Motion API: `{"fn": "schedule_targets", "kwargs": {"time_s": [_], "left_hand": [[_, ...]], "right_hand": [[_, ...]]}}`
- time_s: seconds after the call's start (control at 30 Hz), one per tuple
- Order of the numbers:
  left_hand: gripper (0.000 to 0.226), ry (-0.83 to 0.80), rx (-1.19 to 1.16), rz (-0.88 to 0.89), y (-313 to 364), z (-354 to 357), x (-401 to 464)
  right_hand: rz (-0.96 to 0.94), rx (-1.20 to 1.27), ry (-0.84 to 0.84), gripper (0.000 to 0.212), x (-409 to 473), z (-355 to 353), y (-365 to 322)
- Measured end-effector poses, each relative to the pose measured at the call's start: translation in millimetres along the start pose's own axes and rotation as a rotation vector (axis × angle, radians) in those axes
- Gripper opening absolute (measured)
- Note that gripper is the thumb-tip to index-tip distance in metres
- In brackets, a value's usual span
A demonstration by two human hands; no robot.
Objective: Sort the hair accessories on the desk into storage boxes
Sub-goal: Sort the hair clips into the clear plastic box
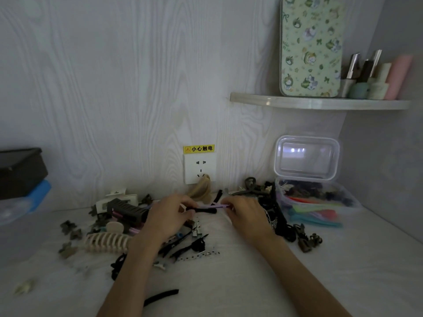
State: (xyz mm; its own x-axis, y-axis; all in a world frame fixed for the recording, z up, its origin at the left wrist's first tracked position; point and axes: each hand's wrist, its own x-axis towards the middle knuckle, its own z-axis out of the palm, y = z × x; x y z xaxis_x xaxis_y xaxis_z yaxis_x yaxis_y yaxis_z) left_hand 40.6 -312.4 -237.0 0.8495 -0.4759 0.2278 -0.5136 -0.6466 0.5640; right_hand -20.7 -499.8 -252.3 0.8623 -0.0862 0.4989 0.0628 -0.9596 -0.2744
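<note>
Both hands meet over the middle of the desk. My left hand pinches a black hair clip, and my right hand pinches one end of a thin lilac clip that runs between the hands. Many hair accessories lie scattered around: a cream claw clip, a dark claw clip, black slide clips and small bronze clips. A clear storage box with its lid standing open is at the right, filled with colourful clips and dark pieces.
A wall socket with a yellow warning label is straight behind the hands. A dark box on a blue one stands at the far left. A corner shelf above the storage box carries a patterned tin and bottles.
</note>
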Motion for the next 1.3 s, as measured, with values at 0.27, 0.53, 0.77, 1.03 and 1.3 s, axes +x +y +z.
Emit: {"fn": "schedule_targets", "kwargs": {"time_s": [0.27, 0.53, 0.77, 1.03, 1.3], "left_hand": [[0.017, 0.300, -0.415, 0.113, 40, 10, 15], [0.018, 0.113, -0.372, 0.300, 146, 95, 55], [0.024, 0.157, -0.310, 0.200, 122, 92, 47], [0.031, 0.076, -0.059, -0.072, 43, 68, 16], [0.030, 0.156, -0.019, -0.136, 23, 54, 14]], "right_hand": [[0.110, 0.219, 0.382, 0.021, -19, -77, 55], [0.323, -0.111, 0.153, 0.021, -43, -99, 148], [0.326, -0.150, 0.168, 0.032, -43, -111, 126], [0.141, -0.084, -0.089, 0.036, -17, -58, 21], [0.109, -0.394, -0.403, 0.028, -11, -40, 9]]}}
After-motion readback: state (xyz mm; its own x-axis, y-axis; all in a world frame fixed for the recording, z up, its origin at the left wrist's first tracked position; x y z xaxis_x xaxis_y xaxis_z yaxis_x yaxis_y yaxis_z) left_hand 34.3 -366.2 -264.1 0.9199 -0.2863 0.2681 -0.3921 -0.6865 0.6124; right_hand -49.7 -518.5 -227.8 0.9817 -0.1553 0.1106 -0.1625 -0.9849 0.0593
